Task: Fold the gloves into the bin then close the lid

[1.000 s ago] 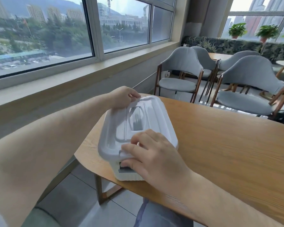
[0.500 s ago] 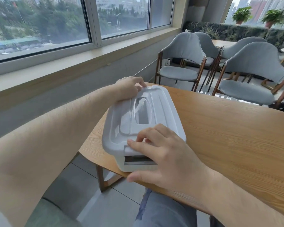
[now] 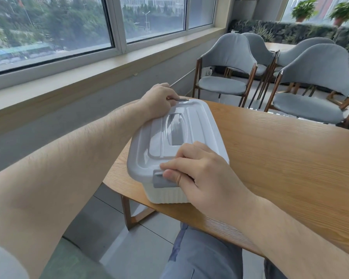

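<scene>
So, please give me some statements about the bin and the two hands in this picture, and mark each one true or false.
1. The lid sits on the bin. True.
2. The bin stands on the floor. False: it stands on the wooden table, near its edge.
3. The right hand presses the near latch with its thumb. True.
4. The left hand rests on the windowsill. False: it grips the far end of the lid.
5. Potted plants stand by the far window. True.
</scene>
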The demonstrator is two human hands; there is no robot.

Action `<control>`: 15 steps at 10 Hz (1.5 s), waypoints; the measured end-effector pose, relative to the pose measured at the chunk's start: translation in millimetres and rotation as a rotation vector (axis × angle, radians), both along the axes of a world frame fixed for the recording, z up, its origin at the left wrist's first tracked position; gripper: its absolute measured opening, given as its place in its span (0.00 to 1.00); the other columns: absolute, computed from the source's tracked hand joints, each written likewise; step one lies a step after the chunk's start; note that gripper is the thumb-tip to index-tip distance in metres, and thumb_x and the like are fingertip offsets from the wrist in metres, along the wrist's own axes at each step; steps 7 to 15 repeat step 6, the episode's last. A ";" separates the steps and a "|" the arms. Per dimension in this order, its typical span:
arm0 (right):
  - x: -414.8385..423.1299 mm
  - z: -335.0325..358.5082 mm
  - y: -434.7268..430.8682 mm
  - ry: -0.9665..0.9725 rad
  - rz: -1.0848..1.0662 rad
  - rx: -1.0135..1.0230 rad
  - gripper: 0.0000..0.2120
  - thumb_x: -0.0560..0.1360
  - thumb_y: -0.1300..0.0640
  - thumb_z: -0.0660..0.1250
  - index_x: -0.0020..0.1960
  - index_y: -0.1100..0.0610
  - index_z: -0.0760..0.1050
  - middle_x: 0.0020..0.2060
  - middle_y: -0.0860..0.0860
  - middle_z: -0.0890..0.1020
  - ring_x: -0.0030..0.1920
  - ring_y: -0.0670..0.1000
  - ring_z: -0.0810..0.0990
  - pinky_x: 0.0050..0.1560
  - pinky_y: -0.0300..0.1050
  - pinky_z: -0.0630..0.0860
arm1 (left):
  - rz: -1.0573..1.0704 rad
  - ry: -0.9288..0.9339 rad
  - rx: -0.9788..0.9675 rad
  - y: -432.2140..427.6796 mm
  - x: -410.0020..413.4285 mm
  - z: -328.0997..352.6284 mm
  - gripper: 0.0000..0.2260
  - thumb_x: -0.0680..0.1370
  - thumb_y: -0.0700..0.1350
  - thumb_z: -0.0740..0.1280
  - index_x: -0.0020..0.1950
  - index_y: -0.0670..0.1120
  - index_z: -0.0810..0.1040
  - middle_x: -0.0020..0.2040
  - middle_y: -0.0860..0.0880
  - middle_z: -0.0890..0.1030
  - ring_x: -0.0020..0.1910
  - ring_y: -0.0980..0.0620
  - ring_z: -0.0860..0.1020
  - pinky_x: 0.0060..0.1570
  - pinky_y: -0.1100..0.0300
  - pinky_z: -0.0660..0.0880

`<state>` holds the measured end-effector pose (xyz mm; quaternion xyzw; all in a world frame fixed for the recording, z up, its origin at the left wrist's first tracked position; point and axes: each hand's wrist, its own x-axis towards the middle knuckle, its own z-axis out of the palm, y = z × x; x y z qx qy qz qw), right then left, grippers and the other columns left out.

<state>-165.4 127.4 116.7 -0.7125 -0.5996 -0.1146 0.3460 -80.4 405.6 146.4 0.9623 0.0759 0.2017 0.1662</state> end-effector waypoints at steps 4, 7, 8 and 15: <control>6.5 21.6 4.6 0.233 0.001 -0.190 0.09 0.83 0.53 0.67 0.59 0.52 0.84 0.45 0.42 0.78 0.52 0.42 0.73 0.55 0.34 0.70 | -0.001 -0.048 0.200 -19.1 -11.0 4.1 0.12 0.81 0.40 0.63 0.56 0.46 0.86 0.49 0.49 0.76 0.57 0.43 0.75 0.56 0.52 0.73; 31.9 65.1 -29.9 0.239 -0.115 -0.053 0.13 0.85 0.48 0.61 0.54 0.53 0.81 0.43 0.48 0.82 0.45 0.46 0.77 0.44 0.39 0.73 | 0.048 0.007 0.329 -47.2 -12.4 30.8 0.11 0.83 0.48 0.61 0.57 0.49 0.82 0.55 0.48 0.78 0.54 0.43 0.78 0.56 0.51 0.73; 31.9 65.1 -29.9 0.239 -0.115 -0.053 0.13 0.85 0.48 0.61 0.54 0.53 0.81 0.43 0.48 0.82 0.45 0.46 0.77 0.44 0.39 0.73 | 0.048 0.007 0.329 -47.2 -12.4 30.8 0.11 0.83 0.48 0.61 0.57 0.49 0.82 0.55 0.48 0.78 0.54 0.43 0.78 0.56 0.51 0.73; 31.9 65.1 -29.9 0.239 -0.115 -0.053 0.13 0.85 0.48 0.61 0.54 0.53 0.81 0.43 0.48 0.82 0.45 0.46 0.77 0.44 0.39 0.73 | 0.048 0.007 0.329 -47.2 -12.4 30.8 0.11 0.83 0.48 0.61 0.57 0.49 0.82 0.55 0.48 0.78 0.54 0.43 0.78 0.56 0.51 0.73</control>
